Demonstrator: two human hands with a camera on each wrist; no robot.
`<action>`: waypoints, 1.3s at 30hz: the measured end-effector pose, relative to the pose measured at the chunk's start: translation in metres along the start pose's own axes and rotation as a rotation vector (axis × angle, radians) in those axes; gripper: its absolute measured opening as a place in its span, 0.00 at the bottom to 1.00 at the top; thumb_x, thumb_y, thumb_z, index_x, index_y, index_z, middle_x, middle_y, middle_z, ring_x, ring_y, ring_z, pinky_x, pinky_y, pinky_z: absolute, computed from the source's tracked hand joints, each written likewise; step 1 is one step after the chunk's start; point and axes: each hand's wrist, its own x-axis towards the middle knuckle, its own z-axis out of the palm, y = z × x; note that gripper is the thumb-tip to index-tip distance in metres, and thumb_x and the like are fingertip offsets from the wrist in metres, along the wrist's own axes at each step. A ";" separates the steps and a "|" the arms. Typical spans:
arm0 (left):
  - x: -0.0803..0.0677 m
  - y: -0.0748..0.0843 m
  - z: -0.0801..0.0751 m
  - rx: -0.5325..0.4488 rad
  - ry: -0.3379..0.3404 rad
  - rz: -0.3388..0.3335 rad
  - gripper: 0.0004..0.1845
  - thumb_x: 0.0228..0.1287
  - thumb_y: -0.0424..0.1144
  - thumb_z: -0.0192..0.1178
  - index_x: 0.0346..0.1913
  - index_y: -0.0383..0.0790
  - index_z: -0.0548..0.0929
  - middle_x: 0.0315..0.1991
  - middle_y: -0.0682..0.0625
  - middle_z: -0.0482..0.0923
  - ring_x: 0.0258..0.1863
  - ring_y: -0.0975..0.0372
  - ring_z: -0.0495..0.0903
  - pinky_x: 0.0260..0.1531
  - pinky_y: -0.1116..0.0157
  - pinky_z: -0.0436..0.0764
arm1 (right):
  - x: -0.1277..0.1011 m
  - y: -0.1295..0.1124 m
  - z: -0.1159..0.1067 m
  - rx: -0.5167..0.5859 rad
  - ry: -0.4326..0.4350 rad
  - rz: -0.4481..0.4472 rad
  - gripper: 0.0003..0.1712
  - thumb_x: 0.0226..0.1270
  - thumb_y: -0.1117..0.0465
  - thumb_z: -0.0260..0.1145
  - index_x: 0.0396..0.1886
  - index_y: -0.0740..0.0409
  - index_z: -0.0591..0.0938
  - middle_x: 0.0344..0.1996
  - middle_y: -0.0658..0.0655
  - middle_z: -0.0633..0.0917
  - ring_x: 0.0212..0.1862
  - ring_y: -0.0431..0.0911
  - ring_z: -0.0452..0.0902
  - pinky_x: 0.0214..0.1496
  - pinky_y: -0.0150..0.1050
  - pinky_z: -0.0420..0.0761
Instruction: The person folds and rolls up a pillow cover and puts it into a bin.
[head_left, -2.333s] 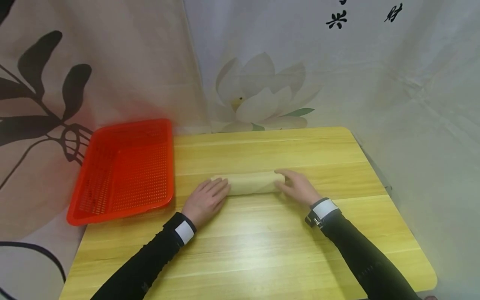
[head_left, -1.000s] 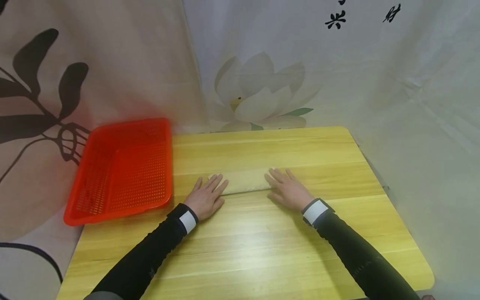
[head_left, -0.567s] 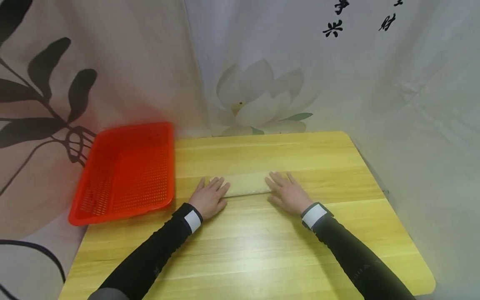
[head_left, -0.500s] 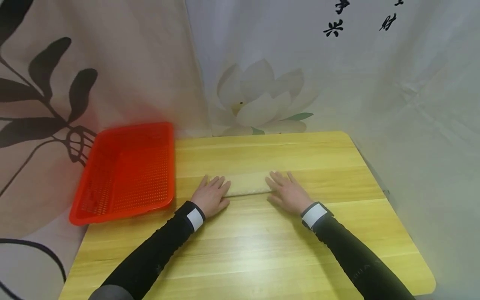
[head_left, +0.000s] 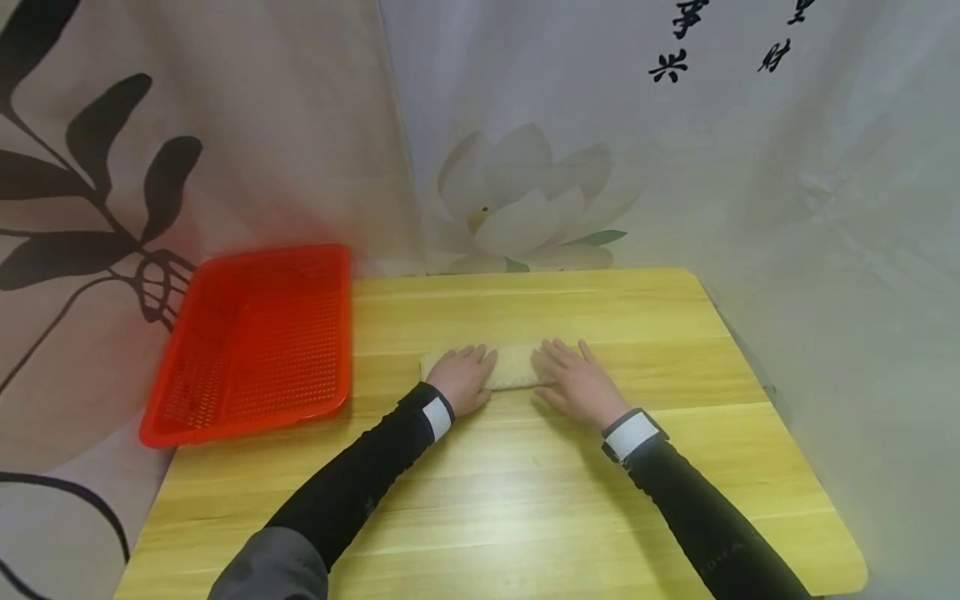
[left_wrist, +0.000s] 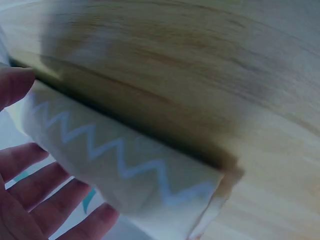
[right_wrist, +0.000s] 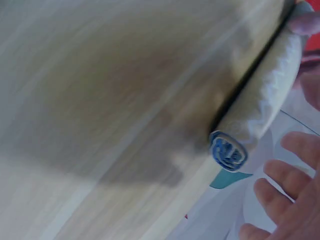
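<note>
A cream cloth roll (head_left: 513, 367) lies crosswise on the wooden table. White zigzag stitching runs along the cloth roll (left_wrist: 100, 140) in the left wrist view, and its end shows blue layers in the right wrist view. My left hand (head_left: 463, 379) rests over the roll left of its middle, and the roll's left end shows beyond it. My right hand (head_left: 581, 387) lies at the right end, fingers spread. Both wrist views show fairly straight, spread fingers on the left hand (left_wrist: 35, 200) and right hand (right_wrist: 295, 190). The palms' contact is hidden.
A red perforated plastic basket (head_left: 277, 350) stands at the table's left, with nothing seen in it. The pale wooden table (head_left: 510, 500) reaches a printed fabric backdrop (head_left: 540, 100) behind. A black cable (head_left: 82, 492) hangs at the far left.
Earlier my right hand curled around the roll's right end; its fingers then spread over it. The roll looks flatter. My left hand has just slid right, from the left end toward the middle.
</note>
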 end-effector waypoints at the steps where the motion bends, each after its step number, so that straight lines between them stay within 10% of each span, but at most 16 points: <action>1: 0.001 0.000 0.002 0.001 0.000 -0.001 0.35 0.74 0.50 0.69 0.77 0.38 0.73 0.71 0.38 0.77 0.69 0.46 0.78 0.67 0.44 0.79 | -0.001 -0.002 -0.001 0.005 0.001 0.007 0.39 0.75 0.45 0.71 0.78 0.58 0.74 0.79 0.66 0.70 0.80 0.63 0.64 0.81 0.71 0.54; 11: 0.017 -0.002 0.008 0.047 0.034 0.010 0.18 0.69 0.44 0.73 0.53 0.39 0.80 0.40 0.46 0.83 0.39 0.52 0.86 0.34 0.54 0.89 | -0.010 -0.024 -0.022 0.081 -0.041 0.044 0.36 0.75 0.46 0.70 0.75 0.59 0.77 0.75 0.68 0.74 0.75 0.65 0.71 0.76 0.75 0.61; 32: 0.047 -0.001 0.008 0.089 0.143 0.090 0.05 0.69 0.24 0.64 0.35 0.35 0.82 0.31 0.43 0.87 0.32 0.53 0.89 0.30 0.55 0.90 | -0.044 -0.029 -0.045 0.163 -0.327 0.091 0.34 0.80 0.47 0.66 0.73 0.67 0.77 0.62 0.68 0.85 0.60 0.63 0.86 0.67 0.59 0.82; 39: 0.052 -0.009 -0.014 0.003 -0.084 0.008 0.05 0.76 0.28 0.61 0.40 0.36 0.85 0.41 0.42 0.89 0.42 0.50 0.89 0.43 0.53 0.90 | -0.049 -0.029 -0.045 0.200 -0.356 0.110 0.35 0.80 0.46 0.65 0.74 0.66 0.77 0.63 0.68 0.85 0.61 0.63 0.85 0.67 0.59 0.81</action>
